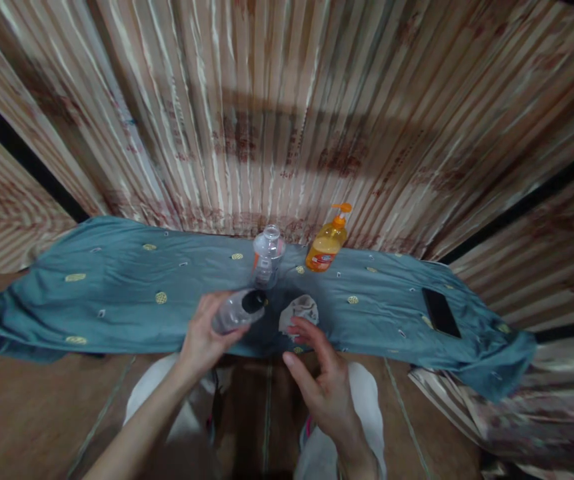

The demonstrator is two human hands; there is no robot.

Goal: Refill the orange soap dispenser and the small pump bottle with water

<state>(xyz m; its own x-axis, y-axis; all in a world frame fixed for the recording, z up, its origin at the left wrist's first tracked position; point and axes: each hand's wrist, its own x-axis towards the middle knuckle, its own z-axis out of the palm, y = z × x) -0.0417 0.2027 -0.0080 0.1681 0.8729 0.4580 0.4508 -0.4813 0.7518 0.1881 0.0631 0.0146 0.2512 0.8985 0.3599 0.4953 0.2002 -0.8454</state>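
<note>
My left hand (pixel 205 333) is wrapped round a clear plastic bottle with a black cap (pixel 231 313), tilted so that the cap points right, above the cloth. My right hand (pixel 319 373) has its thumb and fingers apart and holds nothing. Its fingertips overlap the near edge of a crumpled pale cloth (pixel 303 310); I cannot tell whether they touch it. Just behind the held bottle stands an uncapped clear plastic bottle (pixel 269 253). To the right of that is an orange pump bottle (pixel 325 248) with yellow-orange liquid inside.
A teal patterned cloth (pixel 121 287) covers the low, long surface before me. Toward its right end lies a black phone (pixel 441 313). Striped curtains (pixel 277 133) hang close behind and at both sides. My knees are at the front edge, over a brown tiled floor.
</note>
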